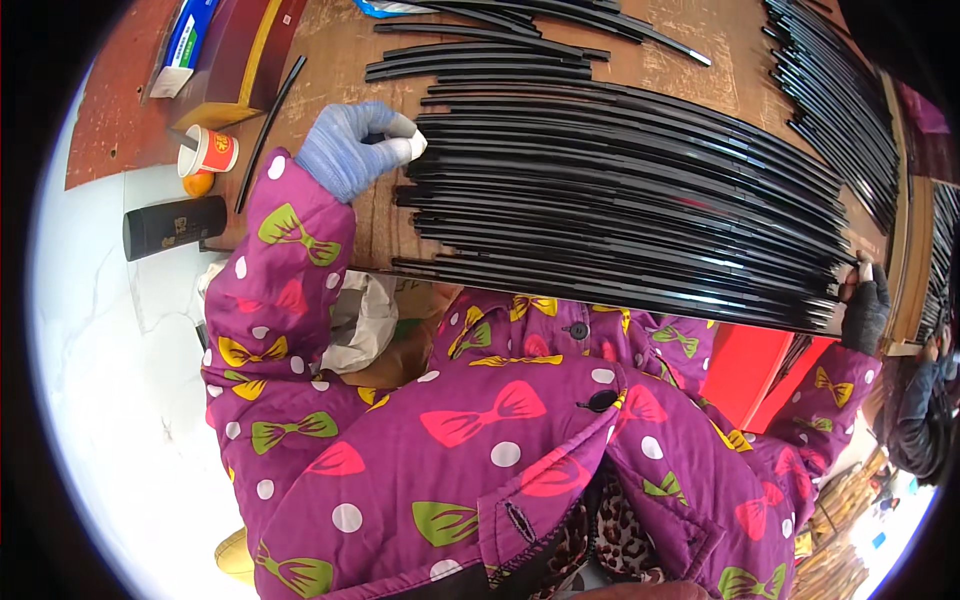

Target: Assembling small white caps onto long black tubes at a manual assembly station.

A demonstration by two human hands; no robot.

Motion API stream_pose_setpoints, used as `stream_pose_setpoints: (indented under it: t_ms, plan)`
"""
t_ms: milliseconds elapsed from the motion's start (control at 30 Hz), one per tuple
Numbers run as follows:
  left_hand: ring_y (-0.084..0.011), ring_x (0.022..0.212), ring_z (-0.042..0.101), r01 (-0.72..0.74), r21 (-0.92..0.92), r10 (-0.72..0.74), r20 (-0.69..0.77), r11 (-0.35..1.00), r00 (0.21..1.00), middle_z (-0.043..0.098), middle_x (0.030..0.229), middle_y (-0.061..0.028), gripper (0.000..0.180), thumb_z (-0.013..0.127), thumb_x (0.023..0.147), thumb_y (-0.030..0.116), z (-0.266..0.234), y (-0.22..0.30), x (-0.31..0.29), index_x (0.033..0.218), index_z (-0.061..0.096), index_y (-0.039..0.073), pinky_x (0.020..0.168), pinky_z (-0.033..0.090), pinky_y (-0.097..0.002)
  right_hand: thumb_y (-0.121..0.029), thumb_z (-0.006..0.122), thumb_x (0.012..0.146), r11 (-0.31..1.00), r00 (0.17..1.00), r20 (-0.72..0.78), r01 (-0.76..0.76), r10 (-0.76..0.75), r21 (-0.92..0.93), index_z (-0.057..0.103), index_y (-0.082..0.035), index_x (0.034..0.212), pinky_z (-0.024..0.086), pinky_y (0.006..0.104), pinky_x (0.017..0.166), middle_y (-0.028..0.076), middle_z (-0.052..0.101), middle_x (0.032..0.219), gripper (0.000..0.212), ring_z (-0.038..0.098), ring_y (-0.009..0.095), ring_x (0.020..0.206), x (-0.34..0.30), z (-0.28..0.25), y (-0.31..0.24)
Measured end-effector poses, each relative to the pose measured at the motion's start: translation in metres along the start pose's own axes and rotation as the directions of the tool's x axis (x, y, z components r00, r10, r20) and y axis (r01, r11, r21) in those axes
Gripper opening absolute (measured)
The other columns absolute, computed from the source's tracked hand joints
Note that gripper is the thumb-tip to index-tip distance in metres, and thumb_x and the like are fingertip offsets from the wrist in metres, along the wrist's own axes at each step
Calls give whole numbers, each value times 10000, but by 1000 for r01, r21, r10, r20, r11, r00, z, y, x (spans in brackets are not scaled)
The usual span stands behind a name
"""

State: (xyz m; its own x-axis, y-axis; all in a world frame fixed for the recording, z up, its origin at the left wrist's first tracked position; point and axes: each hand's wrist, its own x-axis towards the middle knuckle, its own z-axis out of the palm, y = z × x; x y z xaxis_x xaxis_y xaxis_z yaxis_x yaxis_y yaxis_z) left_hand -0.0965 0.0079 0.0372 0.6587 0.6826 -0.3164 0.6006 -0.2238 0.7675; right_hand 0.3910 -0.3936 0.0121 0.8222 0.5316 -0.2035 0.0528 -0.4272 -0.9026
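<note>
operator: state the position of the workpieces.

technician: the black rods [630, 180] lie side by side on the table [335, 60], lengthwise along its near edge and reaching toward its near right corner.

operator: state the grip, each hand.

technician: left hand [350, 150], in a blue glove with pale fingertips: at the left ends of the rods, thumb and forefinger brought close to each other. whether a rod is pinched between them, i cannot tell. right hand [866, 312], in a dark glove: at the right ends, near the table's right edge. its fingers are small and partly hidden; i cannot tell whether they pinch anything.

operator: which portion is done?

technician: judged from the layout, side-by-side placement of the main batch is largely complete. the rods run roughly parallel, in a broad sheet between the two hands.

operator: which portion is left?

technician: the left ends are staggered, so evening them appears incomplete. toward the far edge, loose rods [480, 68] lie in overlapping, less regular order. a separate rod group [835, 115] lies toward the far right corner, and a single rod [271, 132] lies near the left edge, beside the paper cup [220, 153]. these are apart from the main batch.
</note>
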Motion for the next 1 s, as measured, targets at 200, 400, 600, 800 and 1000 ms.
stream_pose_setpoints:
  t_ms: [200,400,600,800,1000]
  plan:
    - [-141,771,574,-121,445,197,-129,887,972,593,878,-69,148,640,731,95,18,34,42,873,640,54,680,451,-225,-223,511,850,814,954,-99,184,-283,-551,611,-71,949,262,183,433,-58,439,560,207,362,21,481,10,25,-33]
    - [-259,1004,485,-245,862,511,-18,444,859,545,1055,-73,311,636,712,212,14,25,93,1013,591,150,875,385,-344,-122,498,759,378,910,152,306,-385,-874,567,-59,934,430,375,681,179,574,820,199,571,304,768,53,70,-84]
    - [-245,912,505,-264,826,456,9,498,890,560,922,-63,266,647,689,154,17,32,112,941,576,105,818,398,-350,-184,555,744,91,910,262,305,-323,-948,579,-76,924,432,414,711,171,581,858,212,552,341,819,82,69,-85]
    - [-250,802,566,-317,688,550,-141,652,823,574,862,-103,244,625,708,30,21,25,98,936,540,44,718,452,-309,-152,542,739,-153,930,338,317,-142,-936,563,-77,904,442,418,722,156,580,874,182,558,318,839,87,90,-99]
    - [-232,817,574,-404,548,584,-200,732,786,581,893,-103,261,606,729,15,25,37,71,981,544,45,730,459,-310,-137,514,757,-224,889,426,386,-168,-895,534,-80,970,445,427,706,141,564,909,222,558,334,836,87,80,-85]
